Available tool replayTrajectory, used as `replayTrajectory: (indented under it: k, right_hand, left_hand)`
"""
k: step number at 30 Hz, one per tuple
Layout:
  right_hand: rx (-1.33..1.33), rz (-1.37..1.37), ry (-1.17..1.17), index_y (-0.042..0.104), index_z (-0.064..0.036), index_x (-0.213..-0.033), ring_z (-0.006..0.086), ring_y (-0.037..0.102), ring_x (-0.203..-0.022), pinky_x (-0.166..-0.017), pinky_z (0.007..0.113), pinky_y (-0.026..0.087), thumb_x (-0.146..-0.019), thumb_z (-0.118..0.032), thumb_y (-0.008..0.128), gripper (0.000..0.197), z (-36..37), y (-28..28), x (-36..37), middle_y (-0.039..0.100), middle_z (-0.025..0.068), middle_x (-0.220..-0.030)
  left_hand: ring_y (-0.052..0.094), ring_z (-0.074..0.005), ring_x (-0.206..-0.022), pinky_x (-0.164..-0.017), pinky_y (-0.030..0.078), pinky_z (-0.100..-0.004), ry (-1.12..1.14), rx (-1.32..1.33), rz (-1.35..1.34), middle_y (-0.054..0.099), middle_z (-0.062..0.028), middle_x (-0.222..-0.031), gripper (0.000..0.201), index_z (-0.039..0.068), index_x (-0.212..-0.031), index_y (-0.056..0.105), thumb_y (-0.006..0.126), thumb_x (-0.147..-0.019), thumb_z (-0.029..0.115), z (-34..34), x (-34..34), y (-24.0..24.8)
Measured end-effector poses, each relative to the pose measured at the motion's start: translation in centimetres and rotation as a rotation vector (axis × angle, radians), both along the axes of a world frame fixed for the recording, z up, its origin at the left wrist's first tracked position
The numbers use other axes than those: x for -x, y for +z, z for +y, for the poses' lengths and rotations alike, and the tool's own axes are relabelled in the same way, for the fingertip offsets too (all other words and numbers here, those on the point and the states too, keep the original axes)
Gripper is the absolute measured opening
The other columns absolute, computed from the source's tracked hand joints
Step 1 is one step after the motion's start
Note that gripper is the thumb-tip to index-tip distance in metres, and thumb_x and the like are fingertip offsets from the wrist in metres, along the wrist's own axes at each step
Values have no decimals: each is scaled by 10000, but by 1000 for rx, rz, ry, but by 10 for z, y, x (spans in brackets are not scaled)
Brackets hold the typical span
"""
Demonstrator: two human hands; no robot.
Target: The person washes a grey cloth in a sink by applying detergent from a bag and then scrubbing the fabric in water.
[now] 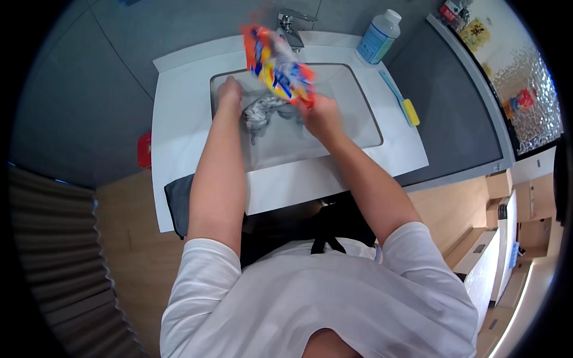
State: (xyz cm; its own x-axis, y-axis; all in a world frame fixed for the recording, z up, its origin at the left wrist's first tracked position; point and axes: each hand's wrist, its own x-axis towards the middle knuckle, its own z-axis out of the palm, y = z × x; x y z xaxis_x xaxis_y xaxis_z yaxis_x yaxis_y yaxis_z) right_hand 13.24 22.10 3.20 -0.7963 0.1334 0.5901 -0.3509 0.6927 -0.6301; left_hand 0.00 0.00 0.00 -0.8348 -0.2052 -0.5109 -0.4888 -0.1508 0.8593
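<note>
My right hand grips the lower right end of an orange, yellow and blue plastic pouch, which looks like a laundry detergent bag. The pouch is blurred by motion and tilted above the white sink basin. Below it, a wet, crumpled grey and white cloth lies in the basin. At the basin's left wall is my left hand, beside the cloth; its fingers are mostly hidden, so whether it holds anything does not show.
A chrome faucet rises behind the basin, partly behind the pouch. On the white countertop at right stand a white-capped bottle and a blue-handled brush with a yellow head. A dark grey cloth hangs over the front left edge.
</note>
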Motion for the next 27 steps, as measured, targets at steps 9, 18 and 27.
replayTrajectory:
  k: [9, 18, 27]
  right_hand:
    - [-248, -123, 42, 686, -33, -830, 434, 632, -727, -703, 524, 515, -844, -136, 678, 103, -5, -12, 8, 679, 195, -785]
    - [-351, -150, 47, 706, -48, -884, 432, 644, -778, -708, 506, 523, -853, -133, 661, 101, 16, -4, -2, 687, 205, -835]
    - [127, -415, 25, 700, -13, -964, 285, 716, -767, -685, 412, 557, -903, -151, 702, 151, 10, 20, -37, 729, 148, -845]
  left_hand:
    - [602, -271, -975, -998, 339, -644, 35, -42, 132, 664, -94, -1035, 482, 85, -1132, 643, 441, -1000, 503, -10, 7, -18]
    - [602, -257, -1006, -1005, 334, -643, -3, 0, 27, 669, -74, -1067, 469, 102, -1129, 648, 438, -1005, 503, 0, -5, 10]
    - [617, -177, -915, -913, 420, -483, -101, -88, 239, 686, -16, -972, 384, 151, -1030, 651, 414, -1036, 453, 7, -18, 22]
